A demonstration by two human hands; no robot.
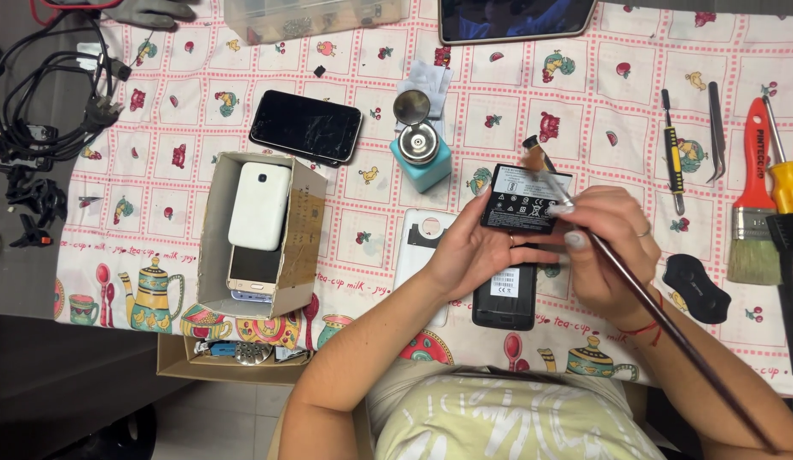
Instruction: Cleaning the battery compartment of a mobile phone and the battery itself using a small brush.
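My left hand (471, 249) holds a flat black phone battery (520, 200) up over the table, label side facing me. My right hand (614, 243) grips a long thin paintbrush (660, 319) with a dark handle, and its bristle tip rests near the battery's top edge. Under my hands lies an open black phone body (505, 298) with its back off. A white back cover (424, 243) lies just left of it, partly hidden by my left wrist.
A cardboard box (216, 230) holds several phones. A black phone with a cracked screen (305, 126), a teal pump dispenser bottle (420, 146), a screwdriver (672, 153), tweezers (715, 128), a wide orange-handled brush (752, 196) and a black pad (697, 288) lie about. Cables (39, 94) pile at left.
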